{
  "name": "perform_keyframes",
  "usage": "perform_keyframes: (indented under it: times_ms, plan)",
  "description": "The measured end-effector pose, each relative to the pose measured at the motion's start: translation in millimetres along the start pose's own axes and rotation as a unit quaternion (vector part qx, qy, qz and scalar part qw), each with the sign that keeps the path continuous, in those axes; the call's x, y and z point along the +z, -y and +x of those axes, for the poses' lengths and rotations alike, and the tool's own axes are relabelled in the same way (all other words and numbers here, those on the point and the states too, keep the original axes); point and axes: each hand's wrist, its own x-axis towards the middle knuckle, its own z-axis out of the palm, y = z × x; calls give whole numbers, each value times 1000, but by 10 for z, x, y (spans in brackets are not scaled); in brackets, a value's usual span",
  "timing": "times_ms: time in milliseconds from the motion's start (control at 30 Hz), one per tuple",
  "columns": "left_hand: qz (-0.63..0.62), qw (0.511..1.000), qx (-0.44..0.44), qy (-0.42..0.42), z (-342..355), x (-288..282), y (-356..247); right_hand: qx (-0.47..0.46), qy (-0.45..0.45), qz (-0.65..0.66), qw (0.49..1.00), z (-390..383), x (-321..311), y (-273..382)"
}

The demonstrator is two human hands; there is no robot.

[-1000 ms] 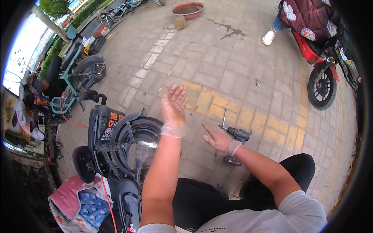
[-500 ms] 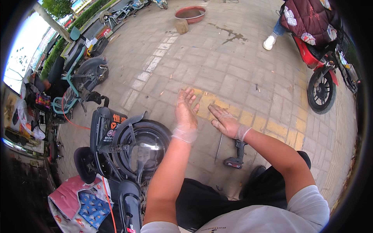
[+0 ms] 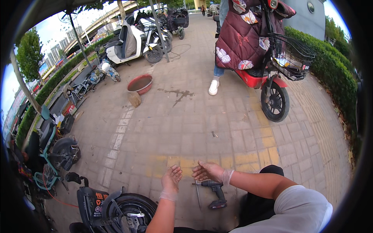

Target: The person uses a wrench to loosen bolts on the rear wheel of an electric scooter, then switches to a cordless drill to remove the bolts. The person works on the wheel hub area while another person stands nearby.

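Observation:
My left hand (image 3: 171,181) is held up with its fingers apart and a little curled, and nothing in it. Facing it across a small gap, my right hand (image 3: 209,172) is also empty, its fingers spread. Thin clear plastic gloves cover both, gathered at the wrists. Below my right hand a black cordless drill (image 3: 217,195) lies on the paving, beside a long thin metal rod (image 3: 198,196), perhaps a screwdriver. Left of my left forearm is the black wheel (image 3: 134,211) of an electric scooter, whose body (image 3: 90,204) runs off the lower edge.
A red scooter (image 3: 268,81) with a maroon quilted cover stands ahead on the right, a person's leg (image 3: 215,83) beside it. Farther left are a reddish basin (image 3: 140,84) and a stone block (image 3: 135,99). A teal scooter (image 3: 46,155) stands at the left.
The view has tilted up, so more of the street shows and my hands sit lower in it. My right hand has turned, with its fingers more bent. Both hands stay empty.

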Motion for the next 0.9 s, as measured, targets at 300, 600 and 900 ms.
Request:
perform_keyframes:
  times_ms: [300, 600, 900]
  plan:
    - [-146, 989, -18, -31, -361, 129, -84, -211, 81, 61, 972, 113, 111, 86]
    - [-283, 959, 7, 16, -512, 193, -198, 35, 160, -2, 987, 204, 224, -105]
    - [-221, 973, 57, 39, -487, 39, -213, 27, 114, 22, 993, 136, 161, -172]
